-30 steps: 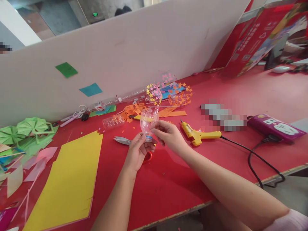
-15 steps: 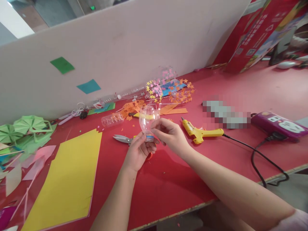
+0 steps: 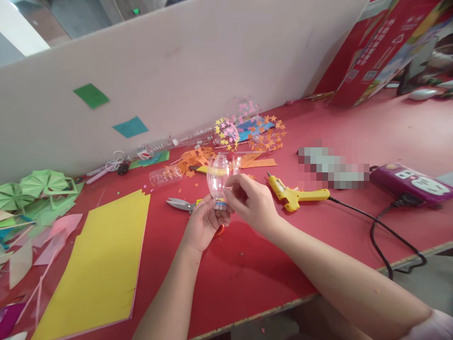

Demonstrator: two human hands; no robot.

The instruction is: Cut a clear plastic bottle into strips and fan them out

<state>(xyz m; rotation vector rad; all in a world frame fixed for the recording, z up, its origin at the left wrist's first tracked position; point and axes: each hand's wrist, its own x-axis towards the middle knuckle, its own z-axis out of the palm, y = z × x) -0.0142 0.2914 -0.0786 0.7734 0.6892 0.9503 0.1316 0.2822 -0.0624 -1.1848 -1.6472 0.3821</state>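
Note:
My left hand [image 3: 204, 223] is closed round the neck of a clear cut-off plastic bottle top [image 3: 217, 175], held neck down above the red table [image 3: 247, 264]. My right hand [image 3: 249, 200] pinches the side of the same bottle piece with its fingertips. Small scissors [image 3: 180, 203] lie just left of my left hand. A red object [image 3: 220, 230] peeks out under that hand. A yellow glue gun [image 3: 293, 193] lies to the right of my right hand.
A yellow paper sheet [image 3: 97, 264] lies at the left, green folded paper [image 3: 38, 189] beyond it. Orange scraps [image 3: 193, 161], star-covered bottles [image 3: 247, 130] and a clear bottle piece [image 3: 165, 176] sit behind. A purple power strip [image 3: 410, 182] with black cable [image 3: 382, 236] is at right.
My right hand has shifted slightly left and closed in on the bottle piece, which has turned a little. The view tilted down slightly early on.

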